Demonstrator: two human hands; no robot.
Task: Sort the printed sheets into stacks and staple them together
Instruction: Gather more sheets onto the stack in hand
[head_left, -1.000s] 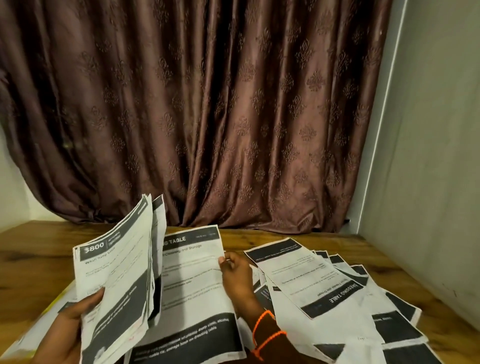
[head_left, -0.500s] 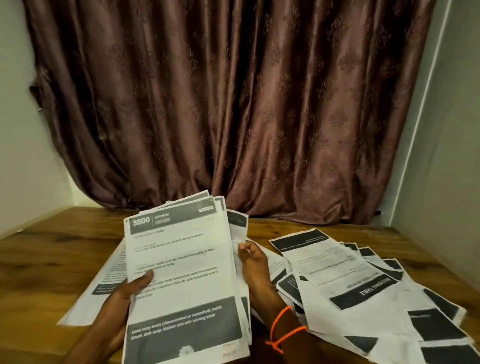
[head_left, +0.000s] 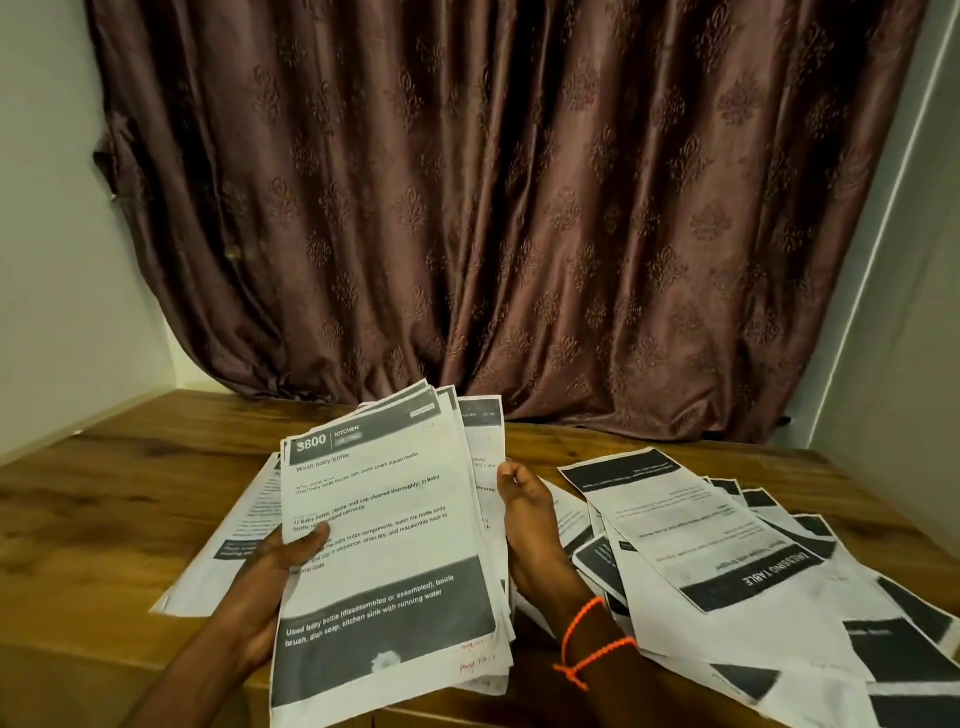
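While the sorting is not yet finished, the person is holding a bundle of sheets (head_left: 384, 561) upright just above the near edge of the tabletop (head_left: 119, 499). The left hand (head_left: 270, 582) is gripping the bundle's left edge, its thumb lying across the printed face of the top page, headed "3800 Kitchen, Wash baby bottle", and its fingers curling out of sight behind the paper. The right hand (head_left: 530, 525), with an orange cord (head_left: 592, 649) looped at the wrist, is steadying the bundle's right edge; its fingertips are pinching the edges of the rear pages, which are fanning out slightly at the top.

Just behind the bundle to the left, a few more pages (head_left: 244, 535) are lying flat on the wood. To the right, a loose spread of sheets (head_left: 727, 551) is overlapping untidily, most turned the other way round, one reading "Dressing table". Beyond, a brown patterned curtain (head_left: 493, 208) is hanging against the wall.

The step in hand looks like gathering one matching set. Next comes squaring the edges, probably by tapping them on the wood, so the corners meet. No stapler is showing anywhere.
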